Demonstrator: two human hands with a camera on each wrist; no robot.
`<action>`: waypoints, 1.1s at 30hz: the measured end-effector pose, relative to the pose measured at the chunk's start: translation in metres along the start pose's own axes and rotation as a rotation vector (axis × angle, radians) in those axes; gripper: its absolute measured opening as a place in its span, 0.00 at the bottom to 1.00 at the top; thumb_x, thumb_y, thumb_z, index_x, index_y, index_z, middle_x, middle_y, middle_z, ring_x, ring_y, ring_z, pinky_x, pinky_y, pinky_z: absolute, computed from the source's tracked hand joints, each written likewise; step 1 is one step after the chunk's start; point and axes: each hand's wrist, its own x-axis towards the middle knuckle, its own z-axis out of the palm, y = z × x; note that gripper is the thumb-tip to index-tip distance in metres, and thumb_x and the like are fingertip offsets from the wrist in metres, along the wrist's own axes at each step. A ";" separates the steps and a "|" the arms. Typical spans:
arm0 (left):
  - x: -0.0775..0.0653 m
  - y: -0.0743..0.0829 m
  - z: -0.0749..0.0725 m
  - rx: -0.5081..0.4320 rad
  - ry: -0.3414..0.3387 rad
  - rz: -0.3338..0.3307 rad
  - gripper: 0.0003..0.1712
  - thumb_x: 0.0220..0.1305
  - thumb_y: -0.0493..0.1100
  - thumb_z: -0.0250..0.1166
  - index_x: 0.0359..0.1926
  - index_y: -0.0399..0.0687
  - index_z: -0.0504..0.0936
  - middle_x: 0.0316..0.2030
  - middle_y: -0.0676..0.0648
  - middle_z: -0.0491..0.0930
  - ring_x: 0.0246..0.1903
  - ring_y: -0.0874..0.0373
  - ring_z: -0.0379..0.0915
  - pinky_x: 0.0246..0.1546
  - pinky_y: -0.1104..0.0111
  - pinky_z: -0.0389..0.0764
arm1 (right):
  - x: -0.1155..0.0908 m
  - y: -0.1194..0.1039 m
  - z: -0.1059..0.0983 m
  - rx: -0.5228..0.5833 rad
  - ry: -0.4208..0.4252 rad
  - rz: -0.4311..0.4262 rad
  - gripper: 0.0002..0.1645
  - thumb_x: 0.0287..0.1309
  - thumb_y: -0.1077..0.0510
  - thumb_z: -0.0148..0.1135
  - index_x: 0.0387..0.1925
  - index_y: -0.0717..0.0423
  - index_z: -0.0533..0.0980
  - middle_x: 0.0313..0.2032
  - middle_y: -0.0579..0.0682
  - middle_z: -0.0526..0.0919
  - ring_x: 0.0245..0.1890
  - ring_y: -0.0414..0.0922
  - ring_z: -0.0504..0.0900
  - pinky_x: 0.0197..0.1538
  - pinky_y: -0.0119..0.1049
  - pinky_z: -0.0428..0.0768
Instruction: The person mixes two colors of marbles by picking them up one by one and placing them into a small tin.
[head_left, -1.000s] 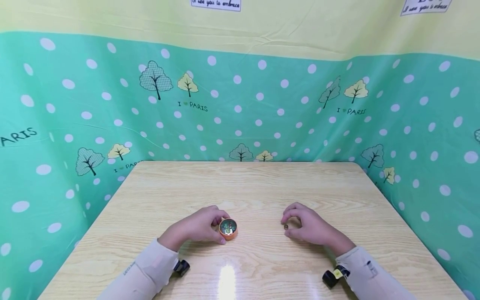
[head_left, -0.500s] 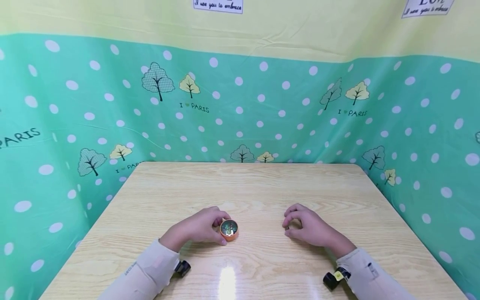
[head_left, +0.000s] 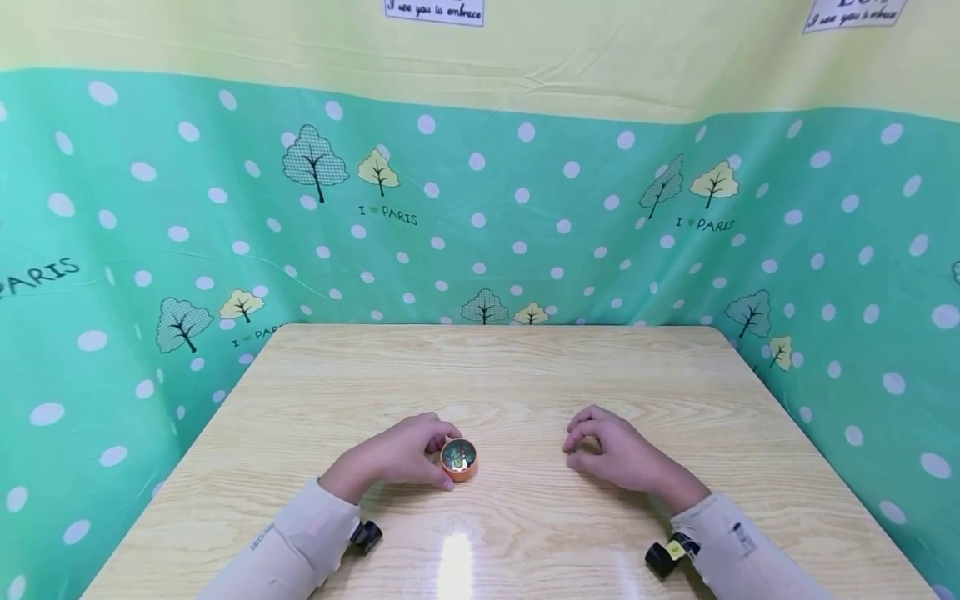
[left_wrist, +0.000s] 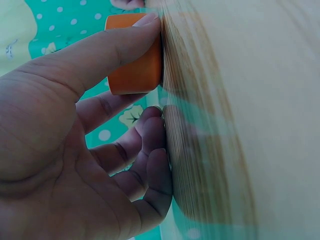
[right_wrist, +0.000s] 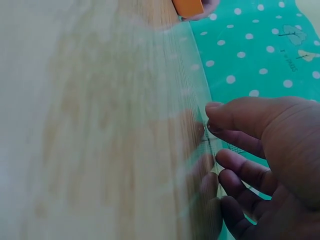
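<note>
My left hand (head_left: 405,452) holds a small round orange case (head_left: 459,472) by its side, thumb at the near side and fingers at the far side. The case stands upright on the table; its glossy dark top shows green and coloured bits. In the left wrist view its smooth orange wall (left_wrist: 135,75) sits against the tabletop, partly behind the thumb. Farther right, my right hand (head_left: 618,454) pinches a tiny dark, glassy bead-like thing (right_wrist: 213,128) between thumb and index fingertip, right at the table. Fingers cover that piece in the head view.
The light wood-grain table (head_left: 510,375) has a bright reflection near its front. A green dotted curtain (head_left: 480,242) with printed trees hangs behind it and along both sides. A black wrist camera (head_left: 662,560) is strapped at the right sleeve, another camera (head_left: 366,536) at the left.
My right thumb and index finger have closed together over the small brown bead-like thing, which showed between them a second ago. The left hand and the orange case have stayed in place.
</note>
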 end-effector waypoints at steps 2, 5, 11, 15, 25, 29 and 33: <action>0.000 0.000 0.000 0.002 0.000 -0.002 0.34 0.49 0.50 0.84 0.57 0.54 0.83 0.42 0.53 0.75 0.42 0.54 0.70 0.43 0.61 0.72 | 0.000 -0.002 0.000 0.001 0.000 0.003 0.06 0.60 0.51 0.76 0.34 0.35 0.84 0.52 0.42 0.78 0.58 0.46 0.76 0.62 0.54 0.75; 0.001 -0.001 0.000 0.004 0.003 0.004 0.33 0.49 0.50 0.85 0.56 0.55 0.83 0.42 0.53 0.75 0.42 0.55 0.70 0.43 0.61 0.71 | 0.000 -0.006 -0.001 0.004 -0.002 -0.003 0.06 0.60 0.52 0.76 0.35 0.36 0.85 0.52 0.42 0.79 0.57 0.45 0.77 0.60 0.52 0.76; 0.002 -0.002 0.001 0.004 0.002 0.008 0.33 0.49 0.51 0.85 0.56 0.55 0.83 0.42 0.53 0.75 0.42 0.55 0.70 0.43 0.61 0.72 | 0.001 -0.011 -0.003 0.003 -0.001 -0.029 0.05 0.61 0.52 0.75 0.36 0.37 0.85 0.50 0.39 0.79 0.54 0.42 0.78 0.58 0.48 0.77; 0.001 -0.002 0.000 0.003 -0.002 -0.003 0.33 0.49 0.51 0.84 0.56 0.56 0.83 0.42 0.54 0.75 0.42 0.55 0.70 0.43 0.60 0.72 | 0.004 -0.013 -0.003 0.007 0.002 -0.053 0.04 0.62 0.52 0.74 0.36 0.38 0.85 0.50 0.40 0.80 0.54 0.41 0.79 0.58 0.47 0.77; 0.001 -0.001 0.001 0.008 0.007 0.026 0.31 0.48 0.50 0.85 0.54 0.56 0.84 0.39 0.54 0.74 0.41 0.54 0.70 0.42 0.63 0.71 | 0.011 -0.016 -0.001 -0.028 0.012 -0.074 0.05 0.63 0.52 0.74 0.37 0.36 0.85 0.50 0.37 0.79 0.55 0.42 0.79 0.60 0.50 0.77; 0.002 -0.002 0.001 0.014 0.011 0.034 0.30 0.48 0.51 0.85 0.53 0.57 0.85 0.38 0.55 0.74 0.40 0.55 0.70 0.42 0.63 0.71 | 0.014 -0.020 -0.002 -0.036 0.023 -0.094 0.04 0.62 0.52 0.74 0.37 0.38 0.85 0.50 0.38 0.80 0.55 0.42 0.79 0.60 0.50 0.78; 0.002 -0.002 0.001 0.010 0.011 0.037 0.30 0.48 0.50 0.85 0.53 0.56 0.85 0.39 0.54 0.75 0.40 0.54 0.70 0.42 0.63 0.71 | 0.017 -0.026 -0.002 -0.035 0.027 -0.102 0.04 0.62 0.53 0.74 0.37 0.40 0.85 0.50 0.39 0.80 0.54 0.42 0.79 0.59 0.50 0.78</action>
